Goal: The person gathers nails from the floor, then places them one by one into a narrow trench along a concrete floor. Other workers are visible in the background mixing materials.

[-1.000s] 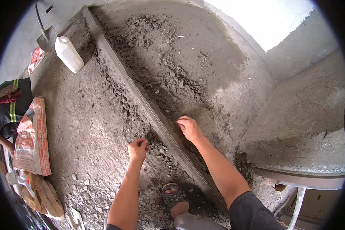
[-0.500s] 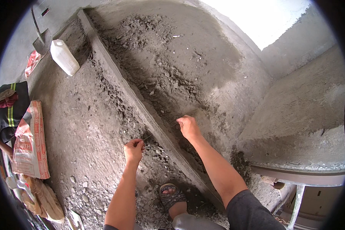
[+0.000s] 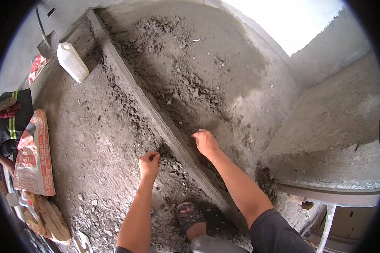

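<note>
Where the long straight rail (image 3: 164,122) runs from the upper left of the frame down to the lower middle, both hands work close to it, over rough grey mortar. The left hand (image 3: 150,163) sits just left of centre, on the near side of the rail, its fingers curled tight into a pinch on a thin dark string or wire (image 3: 164,150) that leads up and right toward the rail; what that thin thing is made of is too small to tell. The right hand (image 3: 205,142) lies at the centre, on the far side of the rail, knuckles up and fingers bent loosely down against the rail's upper edge and the mortar beside it; whether it grips anything cannot be told, since the fingertips are hidden. The two hands are near each other, with the rail between them.

Below the hands, at the lower middle, a foot in a sandal (image 3: 190,216) stands on the rubble beside the rail. A white plastic jug (image 3: 72,62) lies in the upper left, just beside the rail's far end, with a shovel (image 3: 47,42) above it. At the left edge a printed sack (image 3: 34,156) lies flat, and a dark garment with yellow stripes (image 3: 10,122) sits above it.
</note>
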`<state>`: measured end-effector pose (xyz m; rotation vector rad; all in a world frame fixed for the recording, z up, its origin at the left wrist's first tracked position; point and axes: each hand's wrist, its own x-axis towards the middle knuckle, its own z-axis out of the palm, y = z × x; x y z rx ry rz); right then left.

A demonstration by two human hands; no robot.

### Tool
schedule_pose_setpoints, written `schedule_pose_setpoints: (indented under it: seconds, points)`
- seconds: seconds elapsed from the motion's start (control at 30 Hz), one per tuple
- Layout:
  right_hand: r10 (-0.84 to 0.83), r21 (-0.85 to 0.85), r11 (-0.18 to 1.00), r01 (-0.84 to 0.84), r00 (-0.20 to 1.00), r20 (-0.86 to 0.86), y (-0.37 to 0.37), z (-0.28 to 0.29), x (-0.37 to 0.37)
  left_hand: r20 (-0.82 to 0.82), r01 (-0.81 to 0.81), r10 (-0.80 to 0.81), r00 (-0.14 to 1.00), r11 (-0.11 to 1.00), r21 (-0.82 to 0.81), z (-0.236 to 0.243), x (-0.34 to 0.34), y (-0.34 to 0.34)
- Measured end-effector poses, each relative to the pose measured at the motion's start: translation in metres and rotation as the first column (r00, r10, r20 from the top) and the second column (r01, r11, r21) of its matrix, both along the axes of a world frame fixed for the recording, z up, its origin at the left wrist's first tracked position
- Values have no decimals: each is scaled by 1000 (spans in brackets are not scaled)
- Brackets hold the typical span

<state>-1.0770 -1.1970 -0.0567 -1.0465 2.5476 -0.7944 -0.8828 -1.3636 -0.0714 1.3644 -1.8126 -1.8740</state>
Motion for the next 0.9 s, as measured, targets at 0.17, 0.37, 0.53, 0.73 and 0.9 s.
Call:
schedule_pose_setpoints:
  seconds: [0.17, 0.37, 0.53, 0.73, 0.9]
  points:
    - [-8, 35, 999, 6, 999, 43, -2, 3, 1, 3, -3, 3, 1000, 1000, 15, 1, 1, 1]
    - [-70, 3, 998, 70, 993, 95, -1, 4, 6, 41, 22, -21, 999, 1000, -8, 18, -9, 5]
    - [-49, -12, 999, 50, 995, 88, 1, 2, 3, 64, 49, -47, 997, 998, -31, 23, -17, 9]
    - [-46, -39, 998, 46, 999, 3, 4, -3, 2, 57, 38, -37, 998, 999, -10, 20, -21, 13]
    - [-92, -114, 989, 93, 996, 17, 5, -2, 2, 90, 86, -81, 993, 995, -47, 15, -15, 8]
